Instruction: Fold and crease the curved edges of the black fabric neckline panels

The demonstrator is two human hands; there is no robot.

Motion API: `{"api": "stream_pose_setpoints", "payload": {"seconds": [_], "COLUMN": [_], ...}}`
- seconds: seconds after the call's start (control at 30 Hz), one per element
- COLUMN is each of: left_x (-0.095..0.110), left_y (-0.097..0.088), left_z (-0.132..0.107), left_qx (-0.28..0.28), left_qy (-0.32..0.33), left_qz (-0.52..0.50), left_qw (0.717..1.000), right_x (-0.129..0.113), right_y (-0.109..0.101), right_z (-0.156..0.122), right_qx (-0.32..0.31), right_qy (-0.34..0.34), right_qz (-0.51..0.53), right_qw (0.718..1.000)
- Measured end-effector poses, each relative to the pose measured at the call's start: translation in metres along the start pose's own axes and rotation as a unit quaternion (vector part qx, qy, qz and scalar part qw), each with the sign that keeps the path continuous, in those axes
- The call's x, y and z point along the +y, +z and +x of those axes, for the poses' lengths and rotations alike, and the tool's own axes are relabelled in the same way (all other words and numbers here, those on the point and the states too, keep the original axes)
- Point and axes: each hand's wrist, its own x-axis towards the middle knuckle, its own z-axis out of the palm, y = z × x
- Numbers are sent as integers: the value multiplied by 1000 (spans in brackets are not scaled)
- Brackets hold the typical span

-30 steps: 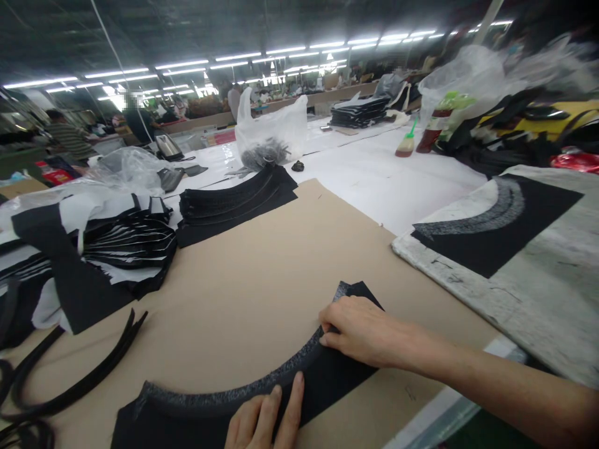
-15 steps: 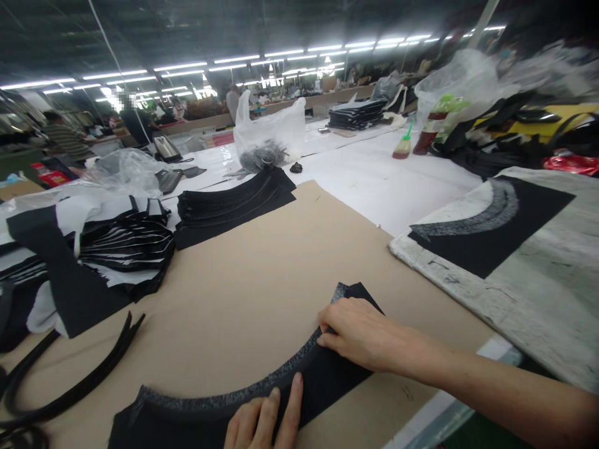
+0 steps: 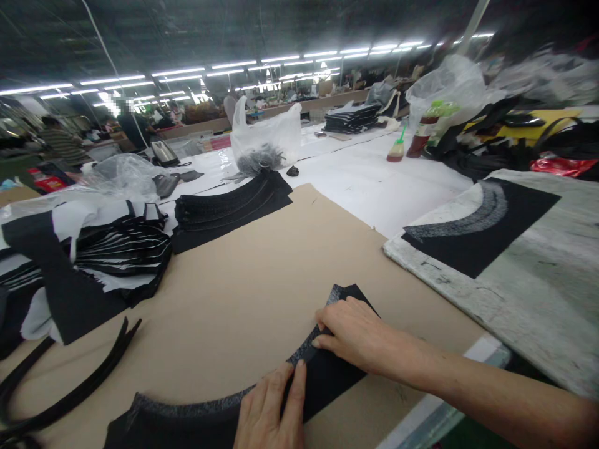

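A black fabric piece (image 3: pixel 187 424) with a curved grey-speckled edge lies on the tan cardboard sheet (image 3: pixel 262 268) close to me. My right hand (image 3: pixel 360 337) rests on its right end, fingers curled and pressed down along the grey edge. Flat on the middle of the piece lies my left hand (image 3: pixel 274 411), its fingers stretched out towards the grey edge.
A stack of similar curved black pieces (image 3: pixel 229 202) lies at the cardboard's far edge. Black and white fabric scraps (image 3: pixel 93 249) pile up at left, with black strips (image 3: pixel 70 386) below. A grey board (image 3: pixel 528 280) at right carries another black piece (image 3: pixel 477 227). A plastic bag (image 3: pixel 266 140) and bottles (image 3: pixel 397 149) stand further back.
My left hand has slid forward and up the fabric, closer to my right hand. The right hand has shifted slightly left along the grey edge. The view has dipped a little.
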Motion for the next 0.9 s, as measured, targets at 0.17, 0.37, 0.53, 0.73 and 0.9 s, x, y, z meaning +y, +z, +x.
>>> {"api": "stream_pose_setpoints", "payload": {"seconds": [0.17, 0.37, 0.53, 0.73, 0.9], "left_x": [15, 19, 21, 20, 21], "left_y": [20, 32, 34, 35, 33], "left_z": [13, 12, 18, 19, 20], "left_qx": [-22, -8, -7, 1, 7], "left_qy": [49, 38, 48, 53, 52], "left_qz": [-25, -6, 17, 36, 48], "left_qw": [998, 999, 999, 998, 997], "right_x": [8, 37, 54, 54, 55], "right_y": [1, -17, -18, -12, -7], "right_z": [2, 7, 11, 13, 12], "right_qx": [13, -9, -8, 4, 15], "right_qy": [15, 54, 50, 48, 54], "right_qz": [22, 128, 169, 175, 171], "right_qw": [1000, 990, 984, 983, 984]}}
